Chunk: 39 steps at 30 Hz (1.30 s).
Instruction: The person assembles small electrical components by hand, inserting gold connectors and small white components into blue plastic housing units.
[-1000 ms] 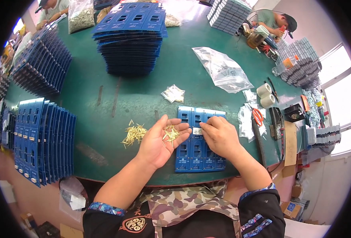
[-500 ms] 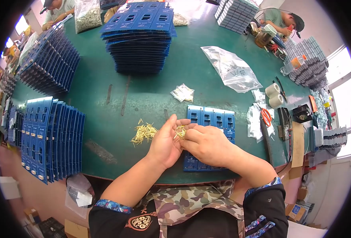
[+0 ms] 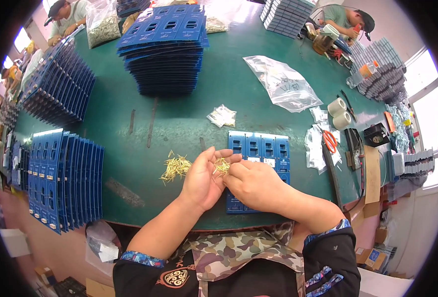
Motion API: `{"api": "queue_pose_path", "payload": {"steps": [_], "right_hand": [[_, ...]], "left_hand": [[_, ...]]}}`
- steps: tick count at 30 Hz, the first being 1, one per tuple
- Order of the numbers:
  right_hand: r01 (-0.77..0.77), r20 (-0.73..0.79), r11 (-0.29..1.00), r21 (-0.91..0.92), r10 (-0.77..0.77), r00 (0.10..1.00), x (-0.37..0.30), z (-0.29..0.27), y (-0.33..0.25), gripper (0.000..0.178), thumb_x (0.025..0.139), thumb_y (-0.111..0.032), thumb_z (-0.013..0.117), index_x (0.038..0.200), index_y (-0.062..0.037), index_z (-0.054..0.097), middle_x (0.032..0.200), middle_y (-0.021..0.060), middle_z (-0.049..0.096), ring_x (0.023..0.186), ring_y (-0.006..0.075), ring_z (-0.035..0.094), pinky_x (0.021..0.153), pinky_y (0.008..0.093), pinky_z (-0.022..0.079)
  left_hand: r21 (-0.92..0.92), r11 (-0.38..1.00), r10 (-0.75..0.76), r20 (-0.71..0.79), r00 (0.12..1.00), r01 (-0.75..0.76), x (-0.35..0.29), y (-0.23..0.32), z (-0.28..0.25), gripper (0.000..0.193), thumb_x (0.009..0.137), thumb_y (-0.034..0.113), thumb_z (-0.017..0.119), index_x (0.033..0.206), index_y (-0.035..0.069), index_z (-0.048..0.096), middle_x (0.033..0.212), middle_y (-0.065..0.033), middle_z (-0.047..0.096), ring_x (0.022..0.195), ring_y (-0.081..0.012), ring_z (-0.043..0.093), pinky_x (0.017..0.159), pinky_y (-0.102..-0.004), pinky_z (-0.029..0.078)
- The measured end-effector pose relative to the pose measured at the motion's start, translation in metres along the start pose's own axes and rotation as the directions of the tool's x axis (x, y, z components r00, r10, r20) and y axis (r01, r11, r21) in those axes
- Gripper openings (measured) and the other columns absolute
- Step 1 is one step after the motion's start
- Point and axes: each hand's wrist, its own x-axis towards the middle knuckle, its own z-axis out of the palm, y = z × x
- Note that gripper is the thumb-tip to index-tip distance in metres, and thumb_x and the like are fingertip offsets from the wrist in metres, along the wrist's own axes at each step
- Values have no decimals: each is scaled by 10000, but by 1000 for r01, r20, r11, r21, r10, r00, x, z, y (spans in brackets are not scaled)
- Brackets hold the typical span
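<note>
The head view looks steeply down and forward from above the camouflage apron (image 3: 238, 252); the left hand (image 3: 201, 183) and right hand (image 3: 253, 184) appear near, around the middle; the green surface (image 3: 179, 123) stretches away toward the upper edge, with co-workers (image 3: 338, 17) farther off; straight edges bend toward a dark, rounded rim.

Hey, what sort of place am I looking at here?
Probably an electronics assembly workshop: blue circuit boards stand stacked on a green worktable, a pile of thin gold-coloured pins lies beside the left hand, and other people work nearby.
</note>
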Motion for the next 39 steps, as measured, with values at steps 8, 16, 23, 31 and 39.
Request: {"api": "queue_pose_path", "payload": {"steps": [8,16,23,31,39], "right_hand": [[-15,18,1000,22,15,1000,-1,-2,1,100,692,-117,609,747,-61,546,774,70,511,718,235,573,595,339,498],[-359,-51,733,578,472,880,-7,-8,36,91,829,-104,611,841,-14,624,816,121,590,738,285,597,654,361,482],[-497,302,149,855,636,711,-24,-3,50,116,881,-93,595,868,22,602,795,38,559,740,99,541,645,260,441],[-260,-28,752,605,347,937,-12,-7,26,65,819,-54,633,879,-28,626,866,92,595,756,225,609,663,308,493],[-169,-77,914,369,212,974,-4,-7,20,152,759,-72,688,907,-56,659,885,90,618,786,278,633,667,354,519]], "left_hand": [[43,999,13,4,1000,-13,-1,-1,1,442,996,314,295,1161,-43,496,1179,-240,577,1058,-299,601,957,-418,470],[127,992,3,0,1000,-3,-5,-1,11,259,930,9,453,1171,-85,446,1160,-213,559,1088,-269,578,963,-369,492],[112,993,-24,-21,999,26,-7,0,13,269,938,40,437,1163,-99,484,1175,-253,558,1125,-348,564,984,-395,491],[51,999,9,-21,1000,-7,-2,-3,5,334,968,182,393,1149,-69,520,1110,-192,600,1030,-263,603,937,-386,495],[-11,1000,-3,33,999,3,-2,-3,2,359,984,265,389,1130,-35,521,1085,-158,608,982,-223,601,876,-364,484]]}}
